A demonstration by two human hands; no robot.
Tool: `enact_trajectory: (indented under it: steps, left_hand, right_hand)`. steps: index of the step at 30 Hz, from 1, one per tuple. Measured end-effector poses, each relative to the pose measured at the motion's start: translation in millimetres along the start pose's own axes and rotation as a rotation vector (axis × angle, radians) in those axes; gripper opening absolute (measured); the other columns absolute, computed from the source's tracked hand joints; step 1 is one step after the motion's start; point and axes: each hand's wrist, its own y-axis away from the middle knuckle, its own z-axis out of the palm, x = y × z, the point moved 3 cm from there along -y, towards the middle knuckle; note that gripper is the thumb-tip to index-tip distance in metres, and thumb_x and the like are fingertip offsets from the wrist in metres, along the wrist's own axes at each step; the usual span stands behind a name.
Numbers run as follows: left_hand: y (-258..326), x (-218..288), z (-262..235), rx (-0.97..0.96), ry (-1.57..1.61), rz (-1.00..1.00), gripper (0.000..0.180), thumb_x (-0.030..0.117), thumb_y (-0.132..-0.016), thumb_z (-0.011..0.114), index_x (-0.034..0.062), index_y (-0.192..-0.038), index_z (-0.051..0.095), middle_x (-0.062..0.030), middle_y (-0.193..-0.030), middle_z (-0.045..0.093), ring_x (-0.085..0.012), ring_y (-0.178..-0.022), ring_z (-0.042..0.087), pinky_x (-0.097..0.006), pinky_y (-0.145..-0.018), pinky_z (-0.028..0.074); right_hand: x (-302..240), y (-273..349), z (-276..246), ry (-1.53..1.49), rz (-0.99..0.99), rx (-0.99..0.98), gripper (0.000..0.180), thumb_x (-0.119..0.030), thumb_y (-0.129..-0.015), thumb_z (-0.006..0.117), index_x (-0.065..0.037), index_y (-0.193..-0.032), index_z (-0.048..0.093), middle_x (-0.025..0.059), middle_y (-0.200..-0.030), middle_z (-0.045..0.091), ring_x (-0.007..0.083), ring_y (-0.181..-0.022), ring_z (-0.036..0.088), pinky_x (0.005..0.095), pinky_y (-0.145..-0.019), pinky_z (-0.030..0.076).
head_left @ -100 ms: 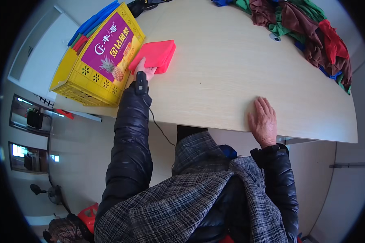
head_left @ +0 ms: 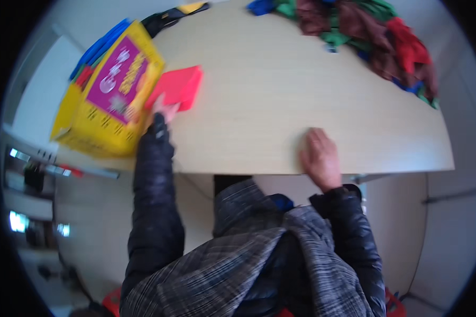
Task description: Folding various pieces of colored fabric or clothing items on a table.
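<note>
My left hand (head_left: 165, 110) grips the near edge of a folded pinkish-red cloth (head_left: 175, 86), which lies on the table at the left. Its fingers are partly hidden and blurred. Right beside the cloth stands a yellow plastic crate (head_left: 99, 136) with a purple panel showing a pineapple. Folded blue, green and red cloths (head_left: 101, 48) stick up out of the crate. My right hand (head_left: 322, 158) rests on the table close to its front edge, holding nothing, with the fingers extended and near one another.
A loose heap of brown, green, red and blue cloths (head_left: 373, 39) lies along the far right of the pale wooden table (head_left: 248, 105). Behind the crate is a black item with a yellow part (head_left: 169, 20). A red seat (head_left: 112, 302) shows at the lower left.
The whole view has shifted and blurred, with the crate and cloth lower and further left in the picture. My left hand stays on the cloth; my right hand's fingers look closer together.
</note>
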Motion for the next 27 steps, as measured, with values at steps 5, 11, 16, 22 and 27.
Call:
enact_trajectory:
  steps: [5, 11, 16, 22, 27]
  left_hand:
    - [2, -2, -32, 0.007, 0.081, 0.100, 0.062, 0.018, -0.093, 0.070, 0.0003, -0.144, 0.038, -0.0203, -0.147, 0.046, -0.0315, -0.137, 0.047, -0.052, -0.116, 0.041]
    - [104, -116, -10, -0.380, -0.354, -0.044, 0.030, 0.023, -0.100, 0.064, -0.0024, -0.114, 0.058, -0.0112, -0.104, 0.065, -0.0213, -0.093, 0.064, -0.035, -0.085, 0.055]
    - [226, -161, 16, -0.549, -1.116, 0.535, 0.008, 0.012, -0.099, 0.063, 0.0036, -0.100, 0.064, -0.0048, -0.085, 0.066, -0.0168, -0.072, 0.062, -0.030, -0.065, 0.050]
    - [267, -204, 52, -0.663, -1.397, 1.035, 0.006, 0.004, -0.090, 0.068, 0.0056, -0.095, 0.064, -0.0085, -0.085, 0.065, -0.0236, -0.070, 0.062, -0.035, -0.063, 0.048]
    - [278, -213, 64, -0.586, -1.578, 1.192, 0.008, 0.002, -0.086, 0.068, 0.0057, -0.090, 0.061, -0.0118, -0.083, 0.061, -0.0317, -0.073, 0.061, -0.042, -0.063, 0.048]
  right_hand:
    - [14, -19, -23, 0.072, -0.076, 0.077, 0.051, -0.025, -0.091, 0.066, 0.003, -0.132, 0.057, 0.0202, -0.141, 0.056, 0.0391, -0.135, 0.049, 0.0469, -0.113, 0.039]
    - [50, -28, -36, -0.069, -0.167, -0.059, 0.040, -0.027, -0.090, 0.064, -0.004, -0.123, 0.067, 0.0158, -0.129, 0.065, 0.0329, -0.126, 0.057, 0.0441, -0.108, 0.044]
    - [133, -92, -75, -0.208, 0.134, -0.266, 0.031, -0.030, -0.088, 0.064, -0.010, -0.110, 0.074, 0.0142, -0.104, 0.074, 0.0341, -0.098, 0.069, 0.0420, -0.089, 0.055]
    - [279, -156, -163, -0.605, 0.430, -0.005, 0.040, -0.030, -0.090, 0.071, -0.001, -0.118, 0.070, 0.0045, -0.103, 0.073, 0.0151, -0.087, 0.069, 0.0324, -0.076, 0.053]
    - [328, -202, -189, -0.550, 0.564, 0.321, 0.033, -0.020, -0.083, 0.075, 0.003, -0.107, 0.072, 0.0118, -0.093, 0.072, 0.0187, -0.089, 0.068, 0.0299, -0.080, 0.054]
